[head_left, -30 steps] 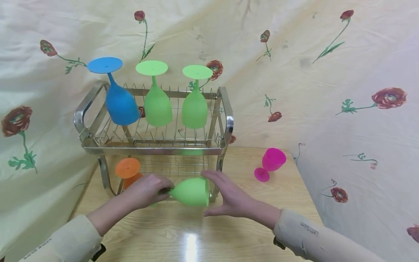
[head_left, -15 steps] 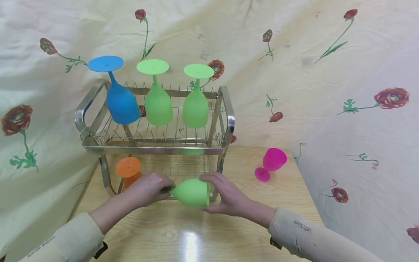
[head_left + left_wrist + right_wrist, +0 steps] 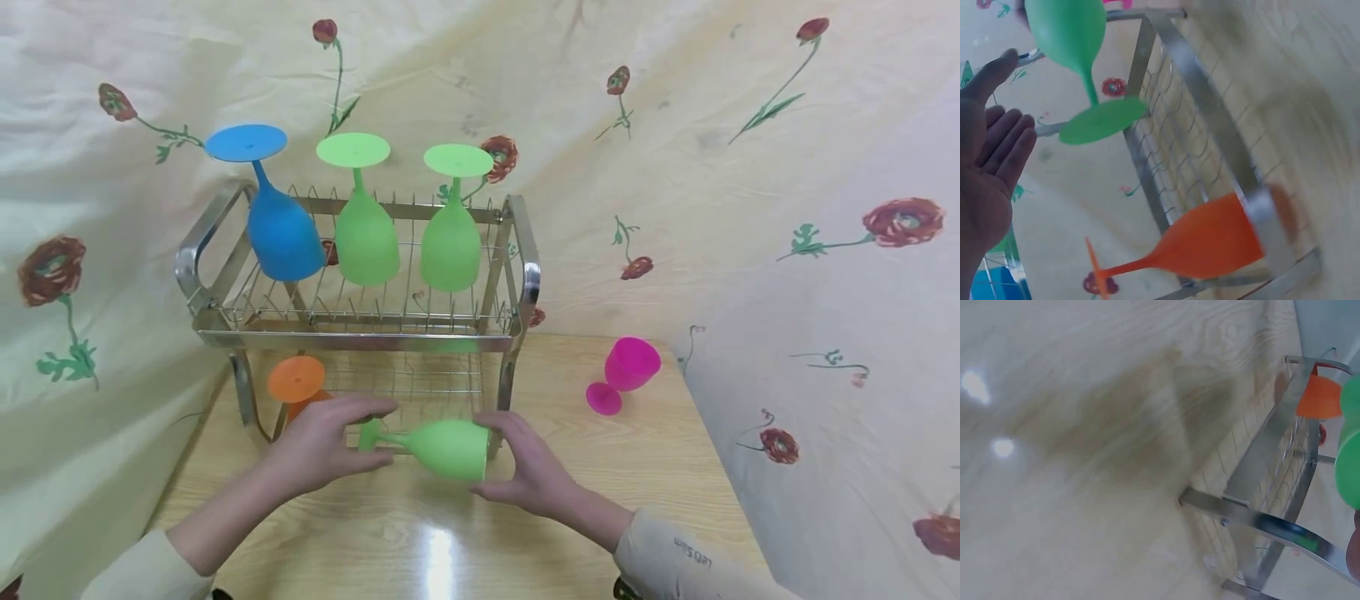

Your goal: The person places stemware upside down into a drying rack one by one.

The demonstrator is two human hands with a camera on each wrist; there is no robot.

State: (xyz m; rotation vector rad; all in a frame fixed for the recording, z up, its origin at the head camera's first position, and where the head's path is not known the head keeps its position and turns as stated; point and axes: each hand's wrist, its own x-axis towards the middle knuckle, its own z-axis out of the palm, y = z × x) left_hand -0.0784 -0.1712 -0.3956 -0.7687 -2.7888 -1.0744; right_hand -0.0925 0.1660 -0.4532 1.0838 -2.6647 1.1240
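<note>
A green plastic wine glass (image 3: 448, 450) lies sideways in the air before the rack's lower tier, its bowl to the right. My right hand (image 3: 531, 468) grips the bowl near the rim, thumb below and fingers above. Around the foot, my left hand (image 3: 318, 446) is spread with thumb and fingers apart; in the left wrist view the left hand (image 3: 991, 162) shows loose fingers beside the glass's stem and foot (image 3: 1104, 120), not touching them. Only the edge of the green bowl (image 3: 1349, 469) and a bit of the right hand (image 3: 1354, 553) show in the right wrist view.
A two-tier metal dish rack (image 3: 352, 342) stands behind the hands. Its top tier holds an upturned blue glass (image 3: 281, 233) and two upturned green glasses (image 3: 367, 242). An upturned orange glass (image 3: 297, 379) is on the lower tier's left. A pink glass (image 3: 632, 364) lies on the wooden table (image 3: 600, 450).
The right hand has closed on the bowl. My left hand has let go of the stem and moved left, its fingers spreading, and the green glass has shifted slightly right.
</note>
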